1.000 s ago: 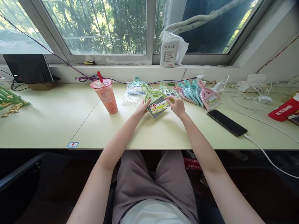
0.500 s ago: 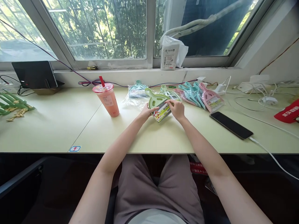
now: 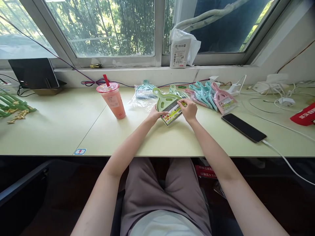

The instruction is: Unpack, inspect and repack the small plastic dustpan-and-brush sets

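Note:
My left hand (image 3: 155, 113) grips a green brush-and-dustpan set (image 3: 165, 101) by its left side, tilted above the table. A yellow and white label (image 3: 173, 113) shows on its front, over grey bristles. The fingers of my right hand (image 3: 188, 109) are pinched at the upper right edge of the set. Just behind lies another green set (image 3: 175, 90), partly hidden. To the right are several blue sets (image 3: 203, 93) and a pink set (image 3: 222, 99) in clear wrapping. A wrapped blue set (image 3: 145, 90) lies behind my left hand.
A pink drink cup (image 3: 113, 101) with a red straw stands left of my hands. A black phone (image 3: 243, 127) with a white cable lies at the right. Farther off are a tablet (image 3: 33, 73), green stalks (image 3: 14, 106), a red packet (image 3: 304, 116) and tangled cables.
The view has tilted slightly downward. My right hand has shifted a little right along the set's edge, and more of the grey bristles shows above the label.

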A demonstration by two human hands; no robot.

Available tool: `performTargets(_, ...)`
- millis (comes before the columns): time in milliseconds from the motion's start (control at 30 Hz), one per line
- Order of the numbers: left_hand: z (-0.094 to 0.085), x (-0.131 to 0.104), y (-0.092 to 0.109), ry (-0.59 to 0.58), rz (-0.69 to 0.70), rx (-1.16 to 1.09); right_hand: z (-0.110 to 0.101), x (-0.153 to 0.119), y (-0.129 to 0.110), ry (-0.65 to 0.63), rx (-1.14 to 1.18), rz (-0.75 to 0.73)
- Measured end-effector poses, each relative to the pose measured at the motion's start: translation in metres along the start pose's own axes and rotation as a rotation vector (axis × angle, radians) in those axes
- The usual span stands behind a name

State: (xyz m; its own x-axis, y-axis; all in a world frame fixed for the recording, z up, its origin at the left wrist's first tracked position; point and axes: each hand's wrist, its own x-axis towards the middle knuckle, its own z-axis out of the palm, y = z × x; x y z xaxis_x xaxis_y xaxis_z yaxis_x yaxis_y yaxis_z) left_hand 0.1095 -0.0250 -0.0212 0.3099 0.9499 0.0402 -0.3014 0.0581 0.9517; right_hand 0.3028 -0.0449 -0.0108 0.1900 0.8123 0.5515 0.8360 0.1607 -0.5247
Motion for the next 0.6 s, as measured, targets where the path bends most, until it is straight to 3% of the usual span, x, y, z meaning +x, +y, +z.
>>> performTargets(300, 0.000, -0.002, 0.004, 0.013, 0.022, 0.011, 0.000, 0.003, 0.008, 0.073, -0.038, 0.042)
performTargets(367, -0.002, -0.002, 0.005, 0.020, 0.020, 0.007, 0.003, 0.008, 0.014, 0.038, 0.072, 0.083)
performTargets(500, -0.003, -0.002, 0.007, 0.020, -0.020, 0.027, 0.011, 0.014, 0.025, -0.192, 0.467, 0.201)
performTargets(600, -0.003, -0.003, 0.009, 0.031, -0.024, 0.038, 0.013, 0.016, 0.028, -0.206, 0.630, 0.281)
